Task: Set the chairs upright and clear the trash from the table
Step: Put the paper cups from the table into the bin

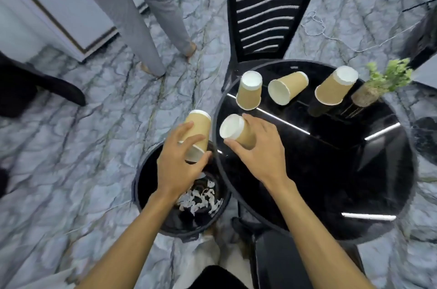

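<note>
My left hand (pixel 179 165) grips a brown paper cup (pixel 199 128) in the air above a black trash bin (pixel 142 184) that stands on the floor left of the table. My right hand (pixel 262 154) grips a second brown paper cup (pixel 236 130) at the left edge of the round black glass table (pixel 331 182). Three more paper cups sit at the table's far side: one upside down (pixel 249 91), one on its side (pixel 287 87), one tilted (pixel 335 87). A black slatted chair (pixel 269 9) stands upright behind the table.
White paper scraps (pixel 201 199) lie in the bin. A small potted plant (pixel 378 85) stands at the table's far right. A person's legs (pixel 142 24) are on the marble floor at the upper left. Another black chair (pixel 295 262) is beside me, below the table.
</note>
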